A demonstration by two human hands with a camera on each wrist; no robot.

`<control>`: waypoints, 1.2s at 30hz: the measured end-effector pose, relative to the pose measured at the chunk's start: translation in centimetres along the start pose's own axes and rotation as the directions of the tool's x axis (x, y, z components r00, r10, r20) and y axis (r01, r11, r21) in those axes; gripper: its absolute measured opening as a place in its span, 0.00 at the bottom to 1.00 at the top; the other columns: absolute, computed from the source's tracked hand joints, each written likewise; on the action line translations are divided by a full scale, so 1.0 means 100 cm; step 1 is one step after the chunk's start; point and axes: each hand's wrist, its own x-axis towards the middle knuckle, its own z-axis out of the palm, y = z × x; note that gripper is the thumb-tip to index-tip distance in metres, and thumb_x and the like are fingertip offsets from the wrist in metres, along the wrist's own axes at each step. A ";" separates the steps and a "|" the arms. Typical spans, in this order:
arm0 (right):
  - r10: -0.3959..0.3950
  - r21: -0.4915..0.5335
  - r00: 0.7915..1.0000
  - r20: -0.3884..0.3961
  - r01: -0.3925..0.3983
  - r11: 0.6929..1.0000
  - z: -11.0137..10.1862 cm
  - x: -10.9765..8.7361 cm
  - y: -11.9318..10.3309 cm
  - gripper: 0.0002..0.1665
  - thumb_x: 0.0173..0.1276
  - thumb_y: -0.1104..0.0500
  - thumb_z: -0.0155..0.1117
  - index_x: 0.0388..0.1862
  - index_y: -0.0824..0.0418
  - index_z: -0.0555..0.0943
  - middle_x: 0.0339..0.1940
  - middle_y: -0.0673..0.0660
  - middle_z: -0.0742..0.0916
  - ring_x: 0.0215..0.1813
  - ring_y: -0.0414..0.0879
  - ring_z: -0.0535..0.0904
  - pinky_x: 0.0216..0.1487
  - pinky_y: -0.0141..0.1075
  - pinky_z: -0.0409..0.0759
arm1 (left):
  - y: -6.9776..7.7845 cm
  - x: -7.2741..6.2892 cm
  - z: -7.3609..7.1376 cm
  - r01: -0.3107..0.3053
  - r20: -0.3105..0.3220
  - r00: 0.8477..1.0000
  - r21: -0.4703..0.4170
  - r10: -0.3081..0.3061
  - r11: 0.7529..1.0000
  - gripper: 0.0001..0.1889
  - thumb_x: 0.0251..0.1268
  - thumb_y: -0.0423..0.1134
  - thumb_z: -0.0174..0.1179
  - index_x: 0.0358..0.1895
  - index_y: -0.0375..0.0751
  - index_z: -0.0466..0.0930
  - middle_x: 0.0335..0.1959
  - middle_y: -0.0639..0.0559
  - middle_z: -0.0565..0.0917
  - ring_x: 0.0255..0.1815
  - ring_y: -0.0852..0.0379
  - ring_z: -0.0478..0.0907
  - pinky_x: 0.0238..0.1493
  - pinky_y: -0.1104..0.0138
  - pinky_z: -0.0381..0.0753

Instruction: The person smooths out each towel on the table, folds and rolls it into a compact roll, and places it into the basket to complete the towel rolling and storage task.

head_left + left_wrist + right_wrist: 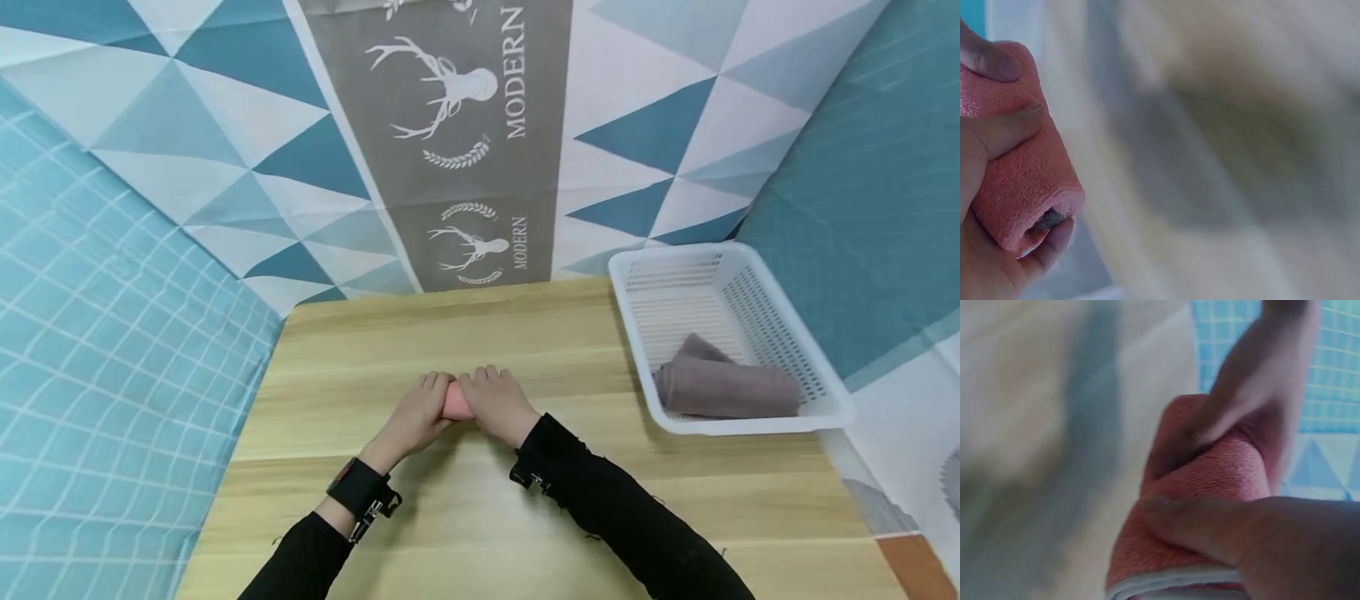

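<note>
A pink towel [457,402], rolled into a short thick bundle, is held between both hands over the middle of the wooden table. My left hand [422,408] grips its left end. The right end is gripped by my right hand [500,405]. In the left wrist view the towel roll [1032,165] has a hollow end with something dark grey inside, and the thumb lies across its fuzzy side. Pale edging runs along the towel [1210,469] in the right wrist view, where both thumbs press on it.
On the table's right side stands a white perforated plastic basket [637,350] holding a rolled grey-brown towel [731,387]. Patterned cloth [480,208] hangs behind the table [450,321]. A blue checked cloth [135,333] covers the left side.
</note>
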 end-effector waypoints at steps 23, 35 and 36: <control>0.071 -0.161 0.954 -0.292 -0.122 0.979 -0.074 -0.142 0.202 0.27 0.54 0.64 0.74 0.53 0.62 0.75 0.40 0.62 0.83 0.46 0.59 0.79 0.42 0.54 0.76 | 0.161 0.188 -0.001 -0.193 -0.001 0.980 -0.257 0.200 0.947 0.29 0.64 0.50 0.67 0.62 0.41 0.69 0.54 0.48 0.79 0.51 0.56 0.76 0.50 0.64 0.76; 0.101 -0.173 0.927 -0.361 -0.173 0.970 -0.064 -0.181 0.258 0.28 0.51 0.61 0.80 0.52 0.64 0.82 0.42 0.63 0.86 0.47 0.60 0.82 0.44 0.54 0.80 | 0.210 0.239 0.033 -0.261 0.104 0.956 -0.129 0.274 0.957 0.25 0.71 0.45 0.60 0.63 0.38 0.66 0.55 0.46 0.79 0.54 0.55 0.75 0.58 0.66 0.73; 0.114 -0.167 0.926 -0.361 -0.184 0.969 -0.061 -0.183 0.261 0.28 0.51 0.62 0.80 0.52 0.63 0.82 0.43 0.63 0.86 0.48 0.59 0.82 0.45 0.54 0.80 | 0.214 0.241 0.036 -0.282 0.101 0.951 -0.094 0.291 0.955 0.24 0.72 0.45 0.59 0.63 0.37 0.66 0.55 0.45 0.79 0.55 0.54 0.76 0.59 0.65 0.73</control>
